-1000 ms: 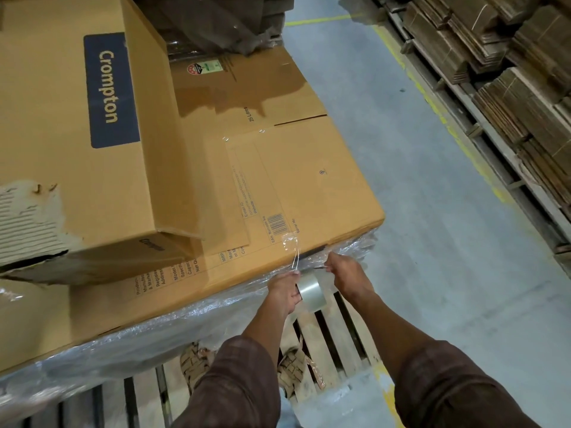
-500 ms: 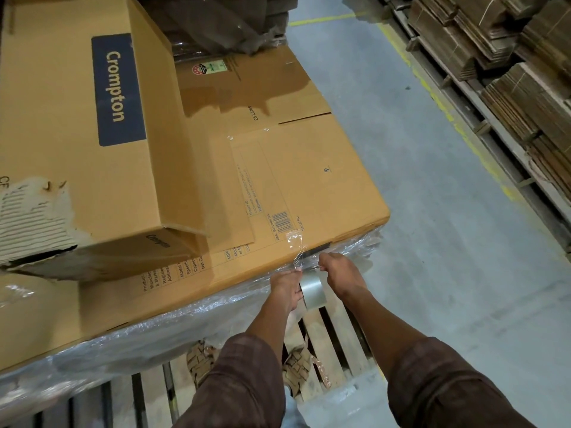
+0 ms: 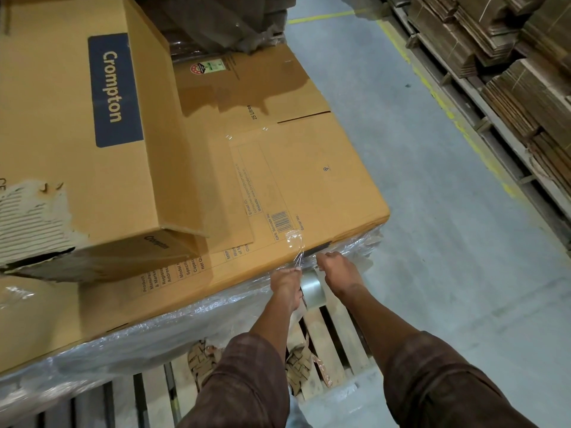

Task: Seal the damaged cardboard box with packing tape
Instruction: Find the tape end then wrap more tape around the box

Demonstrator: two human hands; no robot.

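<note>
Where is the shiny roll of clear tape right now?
The shiny roll of clear packing tape sits low in the middle of the head view, between the left hand and right hand, just under the big brown cardboard box's front edge.

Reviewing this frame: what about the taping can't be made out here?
- Tape roll, head view: mostly hidden between left hand and right hand.
- Right fingertips: tucked under the box edge.
- Damaged box: tear cut off by the left edge.
- Small label print: too small to read.
</note>
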